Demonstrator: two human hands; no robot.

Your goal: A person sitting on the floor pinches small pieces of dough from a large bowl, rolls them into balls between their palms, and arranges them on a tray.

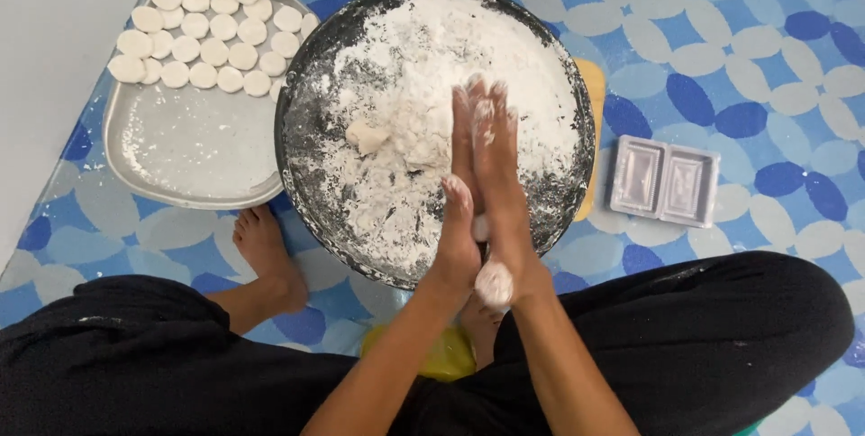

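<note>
The left hand [458,229] and right hand [498,175] press flat together, fingers straight, on a dough piece [493,283] above the floured dark bowl [306,157]. Bowl, tray [194,143] of dough discs [205,32] and plastic mould [665,181] rest on a blue patterned floor mat [739,49].

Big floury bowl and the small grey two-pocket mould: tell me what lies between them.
In the head view, only patterned mat separates bowl from mould; a yellow edge peeks from under the bowl.

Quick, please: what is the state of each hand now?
Left hand: flat, pressed against the right, dough between the palms.
Right hand: flat, pressing the same dough.
</note>
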